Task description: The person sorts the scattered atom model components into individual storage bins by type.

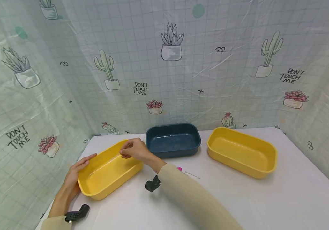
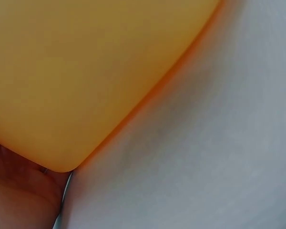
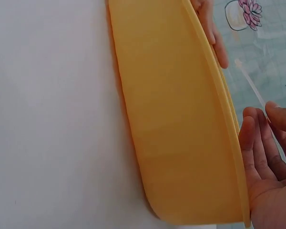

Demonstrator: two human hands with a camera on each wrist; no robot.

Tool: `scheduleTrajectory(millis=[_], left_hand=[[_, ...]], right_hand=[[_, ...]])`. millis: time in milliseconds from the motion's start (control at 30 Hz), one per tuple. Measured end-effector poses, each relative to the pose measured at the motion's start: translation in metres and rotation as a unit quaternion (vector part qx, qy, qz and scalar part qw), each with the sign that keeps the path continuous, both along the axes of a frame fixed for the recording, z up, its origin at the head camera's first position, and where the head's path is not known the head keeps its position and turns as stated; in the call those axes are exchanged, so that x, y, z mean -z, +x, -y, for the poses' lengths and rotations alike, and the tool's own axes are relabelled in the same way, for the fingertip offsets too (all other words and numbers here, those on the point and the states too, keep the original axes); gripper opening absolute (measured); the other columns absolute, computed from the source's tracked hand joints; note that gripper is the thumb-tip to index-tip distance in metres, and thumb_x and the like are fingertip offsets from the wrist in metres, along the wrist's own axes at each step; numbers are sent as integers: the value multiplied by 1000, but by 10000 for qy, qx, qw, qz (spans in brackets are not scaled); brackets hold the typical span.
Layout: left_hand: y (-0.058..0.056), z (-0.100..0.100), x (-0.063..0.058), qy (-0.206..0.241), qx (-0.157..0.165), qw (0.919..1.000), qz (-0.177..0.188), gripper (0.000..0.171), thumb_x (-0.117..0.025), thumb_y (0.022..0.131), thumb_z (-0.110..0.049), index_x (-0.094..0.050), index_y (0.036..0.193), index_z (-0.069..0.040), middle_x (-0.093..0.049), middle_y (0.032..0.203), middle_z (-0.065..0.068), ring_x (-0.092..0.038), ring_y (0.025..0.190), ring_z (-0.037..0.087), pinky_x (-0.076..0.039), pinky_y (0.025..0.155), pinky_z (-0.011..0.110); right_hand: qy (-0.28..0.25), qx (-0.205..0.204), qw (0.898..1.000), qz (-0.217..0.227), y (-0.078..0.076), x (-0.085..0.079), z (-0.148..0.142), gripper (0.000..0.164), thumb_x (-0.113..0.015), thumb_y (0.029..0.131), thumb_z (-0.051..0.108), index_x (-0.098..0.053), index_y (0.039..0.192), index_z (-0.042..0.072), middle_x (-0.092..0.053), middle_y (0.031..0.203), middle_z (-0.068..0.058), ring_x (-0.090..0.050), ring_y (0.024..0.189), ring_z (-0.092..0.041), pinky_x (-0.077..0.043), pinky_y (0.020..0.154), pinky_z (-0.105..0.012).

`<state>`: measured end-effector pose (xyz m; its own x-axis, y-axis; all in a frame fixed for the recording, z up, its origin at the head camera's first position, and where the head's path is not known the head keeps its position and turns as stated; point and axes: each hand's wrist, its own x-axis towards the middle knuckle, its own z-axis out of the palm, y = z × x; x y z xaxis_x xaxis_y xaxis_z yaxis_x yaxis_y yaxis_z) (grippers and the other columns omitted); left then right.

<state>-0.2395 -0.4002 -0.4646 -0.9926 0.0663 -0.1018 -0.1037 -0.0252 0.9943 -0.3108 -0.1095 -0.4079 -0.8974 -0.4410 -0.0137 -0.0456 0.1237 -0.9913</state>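
Note:
A yellow rectangular basin (image 1: 109, 186) stands on the left of the table. My left hand (image 1: 73, 174) lies along its outer left side, fingers stretched beside the rim. The left wrist view shows the palm (image 2: 24, 186) against the basin's lower corner. Over the basin's far right end, my right hand (image 1: 135, 150) pinches a thin white stick with a slightly thicker tip, a cotton swab (image 3: 251, 85), between thumb and fingertips. The swab points out past the rim in the right wrist view; the head view barely shows it.
A dark blue basin (image 1: 173, 154) stands at the back middle, close to my right hand. Another yellow basin (image 1: 233, 161) is at the right. Beyond my right sleeve lie a thin stick (image 1: 192, 174) and a small pink thing (image 1: 179, 168), partly hidden. A patterned curtain (image 1: 181, 80) surrounds the table.

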Motion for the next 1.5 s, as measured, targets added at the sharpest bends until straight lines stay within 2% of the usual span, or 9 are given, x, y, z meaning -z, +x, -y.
scheduleTrajectory(millis=[100, 433, 700, 1000, 1267, 1400, 1500], left_hand=[[-1, 0, 0, 30, -6, 10000, 40, 49, -44, 111, -35, -44, 158, -19, -60, 135, -25, -61, 121, -6, -54, 98, 16], [0, 2, 0, 119, -18, 9999, 81, 48, -44, 111, -33, -46, 157, -20, -63, 132, -26, -63, 119, -6, -54, 97, 16], [2, 4, -2, 91, 5, 10000, 16, 47, -43, 111, -31, -47, 156, -18, -64, 132, -26, -63, 119, -6, -55, 98, 17], [3, 0, -2, 54, -18, 10000, 27, 47, -43, 111, -32, -47, 156, -18, -63, 133, -24, -64, 120, -2, -55, 99, 19], [0, 0, -4, -47, -85, 9999, -58, 48, -43, 111, -32, -46, 156, -15, -63, 134, -23, -63, 120, -3, -54, 99, 18], [-2, -2, -3, -147, -72, 9999, -34, 48, -43, 111, -32, -47, 156, -16, -61, 134, -24, -62, 121, -5, -53, 100, 17], [-1, -3, -1, -238, -116, 9996, -21, 48, -43, 111, -33, -47, 156, -15, -61, 134, -25, -61, 121, -6, -53, 99, 16]], right_hand=[[88, 52, 9999, 36, -1, 2, 8, 5, -76, 92, 7, -75, 94, 2, -76, 83, -8, -77, 91, -37, -64, 84, -43], [88, 313, 9990, 311, -1, 4, 28, 5, -78, 90, 4, -77, 93, 1, -75, 79, -6, -76, 73, -20, -65, 79, -37], [171, 566, 9962, 643, -3, 8, 42, 4, -77, 89, 0, -75, 88, 3, -72, 77, -5, -71, 66, -15, -64, 83, -39], [92, 716, 9919, 1050, -3, 12, 51, 5, -74, 90, -3, -75, 86, -1, -74, 79, -11, -76, 73, -23, -64, 80, -37], [291, 818, 9906, 1058, -5, 11, 53, 3, -75, 90, -1, -77, 88, 0, -74, 78, -10, -78, 82, -29, -64, 81, -37], [403, 942, 9882, 1136, -6, 13, 52, 3, -75, 88, -5, -76, 89, -2, -74, 78, -11, -79, 81, -28, -64, 82, -36], [598, 1045, 9844, 1279, -8, 16, 53, 5, -78, 85, -6, -75, 84, -2, -73, 74, -11, -79, 79, -27, -64, 81, -35]])
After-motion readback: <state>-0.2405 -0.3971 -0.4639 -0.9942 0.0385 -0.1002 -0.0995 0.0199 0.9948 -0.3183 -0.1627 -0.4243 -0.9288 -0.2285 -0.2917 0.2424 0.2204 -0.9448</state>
